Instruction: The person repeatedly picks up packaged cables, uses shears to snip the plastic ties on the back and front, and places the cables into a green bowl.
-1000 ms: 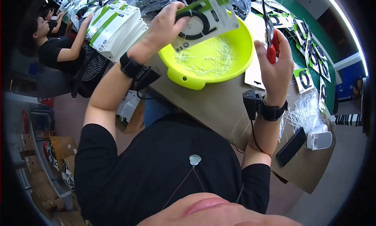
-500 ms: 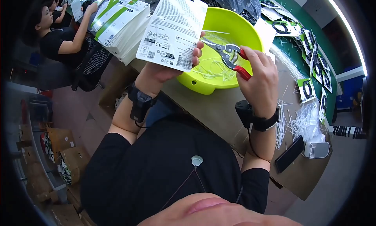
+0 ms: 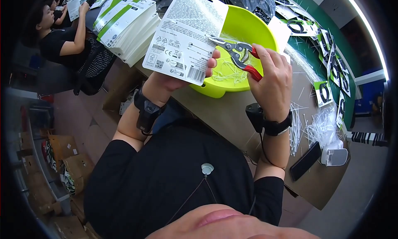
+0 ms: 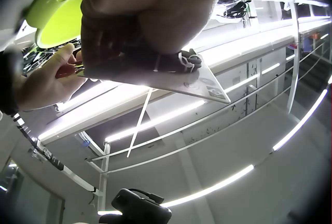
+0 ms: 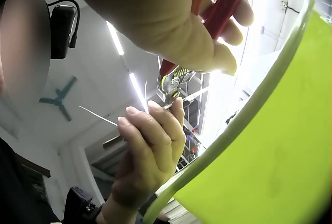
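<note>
My left hand [image 3: 169, 81] grips a white product card [image 3: 182, 36] from beneath, its printed back turned up and its fingertips curling over the right edge. Thin white tie ends [image 5: 97, 115] stick out from the card, and one tie end [image 4: 139, 125] also shows in the left wrist view. Red-handled pruning shears [image 3: 253, 72] are held in my right hand [image 3: 273, 79], with the fingers wrapped round the handles. The blade tips overlap the card's right part, close to the left fingertips. The card's front is hidden in the head view.
Beneath both hands stands a lime-green basin [image 3: 267, 29] with cut white tie ends [image 3: 228, 71] inside. Stacked cards [image 3: 128, 25] lie to the left, near another person [image 3: 62, 40]. At right are packed cards [image 3: 323, 94], loose white ties [image 3: 295, 131] and a phone [image 3: 305, 161].
The left hand has flipped the card from its front, which showed a coiled black cable, to its printed back. The right hand has brought the pruning shears leftward to the card.
</note>
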Tool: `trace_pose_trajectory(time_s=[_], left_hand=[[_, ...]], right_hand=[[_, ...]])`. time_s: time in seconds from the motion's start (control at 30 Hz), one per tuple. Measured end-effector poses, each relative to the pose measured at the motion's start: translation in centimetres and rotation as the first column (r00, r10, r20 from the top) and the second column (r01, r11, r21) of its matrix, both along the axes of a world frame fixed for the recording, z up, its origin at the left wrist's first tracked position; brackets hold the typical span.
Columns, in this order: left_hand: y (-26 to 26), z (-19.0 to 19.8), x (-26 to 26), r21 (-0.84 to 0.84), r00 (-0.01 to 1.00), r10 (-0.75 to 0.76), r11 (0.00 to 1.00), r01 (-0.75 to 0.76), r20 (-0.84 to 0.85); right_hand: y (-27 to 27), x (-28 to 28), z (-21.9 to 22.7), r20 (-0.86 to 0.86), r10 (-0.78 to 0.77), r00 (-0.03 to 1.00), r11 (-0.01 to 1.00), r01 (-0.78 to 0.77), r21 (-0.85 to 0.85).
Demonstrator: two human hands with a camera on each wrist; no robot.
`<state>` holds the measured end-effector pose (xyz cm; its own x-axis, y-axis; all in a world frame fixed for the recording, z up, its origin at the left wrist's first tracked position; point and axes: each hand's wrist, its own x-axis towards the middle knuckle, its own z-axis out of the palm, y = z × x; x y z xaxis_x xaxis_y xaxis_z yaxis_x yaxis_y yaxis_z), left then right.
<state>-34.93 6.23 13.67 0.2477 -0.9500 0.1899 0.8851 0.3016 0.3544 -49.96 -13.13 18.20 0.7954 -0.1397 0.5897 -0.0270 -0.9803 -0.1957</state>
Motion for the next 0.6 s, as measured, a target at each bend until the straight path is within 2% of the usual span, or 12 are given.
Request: trace_pose_trajectory(time_s=[0.2, 0.3, 0.33, 0.43, 0.47, 0.57, 0.6], left_hand=[[-0.1, 0.3, -0.3, 0.004, 1.000, 0.008, 1.000, -0.008, 0.020], [-0.6, 0.6, -0.3, 0.005, 1.000, -0.007, 1.000, 0.007, 0.006], [-0.8, 0.6, -0.3, 0.004, 1.000, -0.006, 1.000, 0.006, 0.009], [-1.1, 0.4, -0.6, 0.007, 0.998, -0.049, 0.999, 0.049, -0.041], [-1.2, 0.4, -0.9, 0.009, 0.998, -0.043, 0.999, 0.043, -0.034], [-1.7, 0.4, -2.1, 0.039, 0.999, -0.024, 0.999, 0.022, 0.039], [-2.0, 0.3, -2.3, 0.041, 0.999, -0.032, 0.999, 0.030, 0.041]], right_hand=[[-0.6, 0.1, -0.7, -0.025, 0.033, 0.999, 0.999, -0.032, 0.032], [-1.2, 0.0, -1.0, -0.053, 0.091, 0.994, 0.949, -0.071, 0.308], [-1.4, 0.0, -0.7, -0.050, 0.093, 0.994, 0.949, -0.073, 0.307], [-1.6, -0.3, 0.4, 0.102, 0.043, 0.994, 0.964, -0.068, 0.258], [-1.4, -0.2, 0.5, 0.108, 0.049, 0.993, 0.963, -0.075, 0.258], [-0.4, -0.2, 0.6, 0.049, 0.031, 0.998, 0.998, -0.033, 0.059], [-0.2, -0.3, 0.5, 0.050, 0.022, 0.998, 0.998, -0.025, 0.061]])
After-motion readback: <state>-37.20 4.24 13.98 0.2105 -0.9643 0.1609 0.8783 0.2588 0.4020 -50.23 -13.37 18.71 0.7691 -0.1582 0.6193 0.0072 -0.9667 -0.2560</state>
